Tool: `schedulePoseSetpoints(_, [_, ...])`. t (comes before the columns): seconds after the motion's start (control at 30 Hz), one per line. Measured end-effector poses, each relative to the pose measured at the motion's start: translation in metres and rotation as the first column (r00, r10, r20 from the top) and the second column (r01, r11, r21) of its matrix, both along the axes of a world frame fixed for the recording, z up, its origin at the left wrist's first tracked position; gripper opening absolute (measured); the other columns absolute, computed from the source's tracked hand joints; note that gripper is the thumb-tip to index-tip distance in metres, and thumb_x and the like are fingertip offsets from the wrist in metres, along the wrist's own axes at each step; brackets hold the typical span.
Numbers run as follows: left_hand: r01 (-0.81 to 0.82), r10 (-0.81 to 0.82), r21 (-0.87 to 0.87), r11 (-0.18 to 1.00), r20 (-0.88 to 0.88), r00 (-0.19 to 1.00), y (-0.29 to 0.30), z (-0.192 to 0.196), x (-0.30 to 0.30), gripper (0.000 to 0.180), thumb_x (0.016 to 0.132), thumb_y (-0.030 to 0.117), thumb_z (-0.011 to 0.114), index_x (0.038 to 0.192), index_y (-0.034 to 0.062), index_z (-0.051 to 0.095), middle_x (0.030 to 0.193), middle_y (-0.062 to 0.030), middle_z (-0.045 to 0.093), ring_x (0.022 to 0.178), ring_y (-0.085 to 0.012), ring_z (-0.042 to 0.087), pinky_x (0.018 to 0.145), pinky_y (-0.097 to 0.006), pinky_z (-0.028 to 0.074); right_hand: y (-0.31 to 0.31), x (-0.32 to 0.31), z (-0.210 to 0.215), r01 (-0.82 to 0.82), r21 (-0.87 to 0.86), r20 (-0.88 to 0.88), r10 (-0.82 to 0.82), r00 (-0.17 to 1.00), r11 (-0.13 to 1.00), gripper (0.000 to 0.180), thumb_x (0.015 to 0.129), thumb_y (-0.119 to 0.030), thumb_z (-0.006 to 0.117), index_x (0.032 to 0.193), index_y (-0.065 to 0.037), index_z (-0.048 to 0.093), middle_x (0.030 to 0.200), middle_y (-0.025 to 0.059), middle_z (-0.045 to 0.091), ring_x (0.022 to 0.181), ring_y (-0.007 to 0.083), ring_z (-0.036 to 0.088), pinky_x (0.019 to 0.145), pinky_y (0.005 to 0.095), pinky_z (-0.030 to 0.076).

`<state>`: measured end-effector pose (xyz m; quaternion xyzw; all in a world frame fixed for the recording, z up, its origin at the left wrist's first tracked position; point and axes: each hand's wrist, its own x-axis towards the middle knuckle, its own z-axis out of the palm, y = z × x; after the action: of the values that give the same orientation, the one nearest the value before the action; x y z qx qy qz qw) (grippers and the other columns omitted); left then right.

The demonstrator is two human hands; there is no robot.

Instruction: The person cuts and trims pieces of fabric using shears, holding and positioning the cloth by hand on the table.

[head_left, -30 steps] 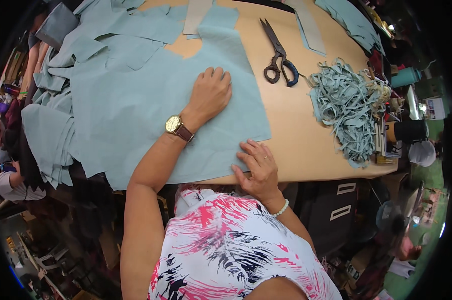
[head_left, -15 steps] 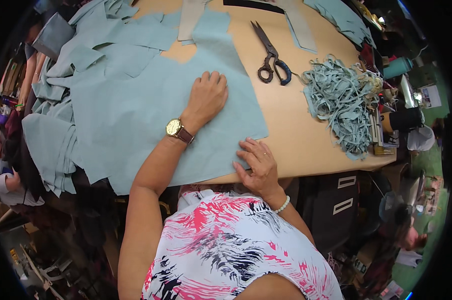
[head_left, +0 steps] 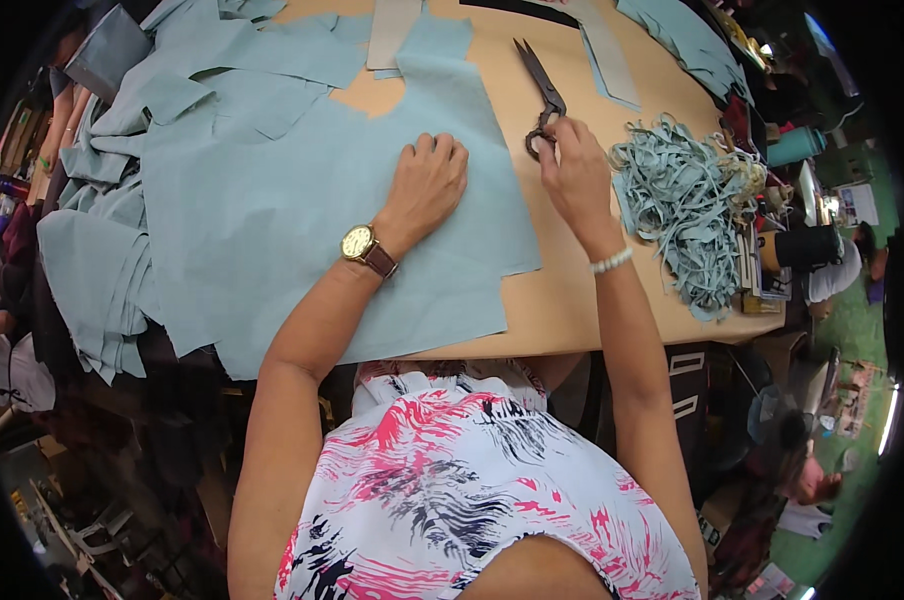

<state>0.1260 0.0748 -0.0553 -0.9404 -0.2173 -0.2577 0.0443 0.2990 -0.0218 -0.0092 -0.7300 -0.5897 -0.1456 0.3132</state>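
Observation:
A broad sheet of light blue-green fabric (head_left: 272, 230) lies flat over the table. On it rests my left hand (head_left: 429, 190), fingers curled down against the cloth, which shows no bunching around them. Large dark fabric scissors (head_left: 540, 80) lie to the right of the fabric, blades closed and pointing away from me. My right hand (head_left: 578, 175) grips them by the handle loops; the hand covers one loop.
Right of the scissors sits a heap of thin blue-green fabric strips (head_left: 687, 210). More cut fabric (head_left: 97, 270) hangs over the left edge. A grey pattern piece (head_left: 392, 35) lies at the far side. A teal bottle (head_left: 795, 148) is at the right.
My right hand has left the near right corner of the fabric, moved away from me and closed on the scissors' handles. My left hand stays on the fabric.

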Motion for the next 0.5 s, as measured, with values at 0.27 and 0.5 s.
schedulePoseSetpoints(0.27, [-0.025,0.024,0.052,0.998,0.013,1.000,0.000,-0.003,0.003,0.018,0.076,0.014,0.056,0.090,0.0035,0.053,0.083,-0.0072,0.048,0.077,-0.0219,0.048,0.061,-0.033,0.042,0.018,0.025,-0.045,0.320,-0.188,0.264,-0.266,0.927,0.929,0.014,0.081,-0.011,0.050,0.090,-0.004,0.057,0.090,0.0115,0.057,0.085,0.0287,0.057,0.074,0.0398,0.043])
schedulePoseSetpoints(0.5, [-0.024,0.024,0.066,0.998,0.008,1.000,0.000,-0.004,0.006,0.014,0.076,0.014,0.056,0.087,0.0043,0.053,0.082,-0.0072,0.048,0.077,-0.0218,0.049,0.060,-0.033,0.042,-0.018,0.008,-0.040,0.326,-0.213,0.287,-0.260,0.922,0.921,0.017,0.077,-0.016,0.054,0.090,-0.005,0.057,0.084,0.0087,0.055,0.082,0.0249,0.056,0.071,0.0396,0.041])
